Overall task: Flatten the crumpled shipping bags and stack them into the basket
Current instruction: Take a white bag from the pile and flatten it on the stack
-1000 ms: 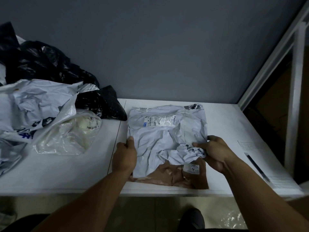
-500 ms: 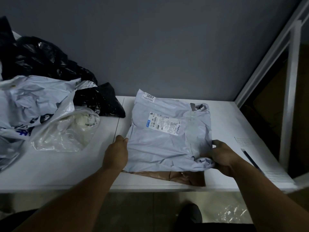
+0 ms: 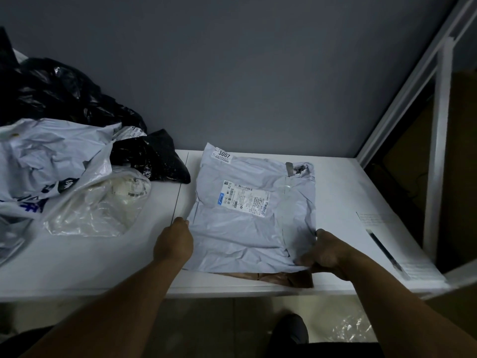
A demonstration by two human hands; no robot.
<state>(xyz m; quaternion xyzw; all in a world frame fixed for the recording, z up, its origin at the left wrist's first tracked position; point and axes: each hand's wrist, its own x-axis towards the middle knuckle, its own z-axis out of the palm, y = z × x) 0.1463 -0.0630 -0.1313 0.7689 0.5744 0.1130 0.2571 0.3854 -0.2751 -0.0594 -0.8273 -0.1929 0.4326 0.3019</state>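
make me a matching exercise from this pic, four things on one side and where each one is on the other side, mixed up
Things
1. grey shipping bag
2. brown bag
3. black bags
4. pen

Places
a. on a sheet of paper, far right
b. heaped at the far left, at the back
c. mostly hidden under another bag, by the front edge
d. spread out label up, gripped by the left hand and right hand

Pairs: 1-d, 2-c, 3-b, 4-a
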